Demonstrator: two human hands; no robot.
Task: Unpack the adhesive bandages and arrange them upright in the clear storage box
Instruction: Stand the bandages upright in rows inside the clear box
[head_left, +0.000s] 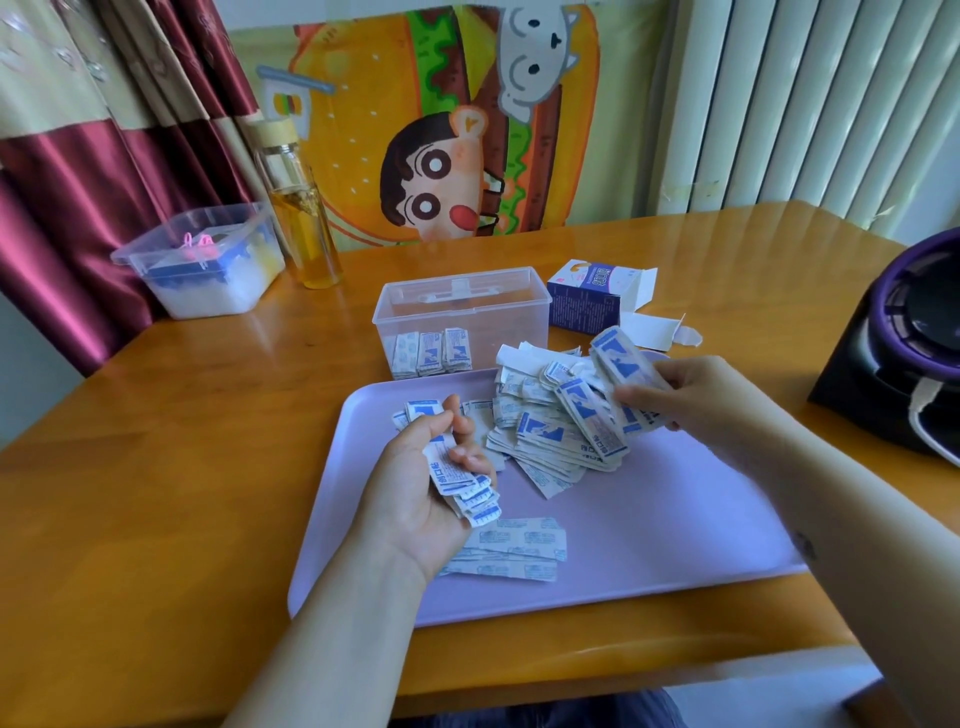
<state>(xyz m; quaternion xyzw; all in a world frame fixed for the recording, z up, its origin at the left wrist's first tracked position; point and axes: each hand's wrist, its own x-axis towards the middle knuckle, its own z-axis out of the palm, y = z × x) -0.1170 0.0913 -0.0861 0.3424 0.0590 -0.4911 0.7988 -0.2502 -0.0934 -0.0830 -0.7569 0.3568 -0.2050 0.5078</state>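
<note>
head-worn view, facing down, near table (156, 467)

Wooden table (182, 467) with lilac tray (675, 545), clear storage box (462, 306), carton (584, 301), bottle (301, 218), tub (202, 270), bag (904, 338)

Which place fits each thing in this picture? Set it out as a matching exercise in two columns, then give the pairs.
Things
1. glass bottle
2. opened carton
3. loose bandage pile
4. upright bandages

Places
A. inside the clear storage box
B. on the purple tray
C. on the table, right of the clear storage box
D. beside the plastic tub, far left

Pairs: 1-D, 2-C, 3-B, 4-A
</note>
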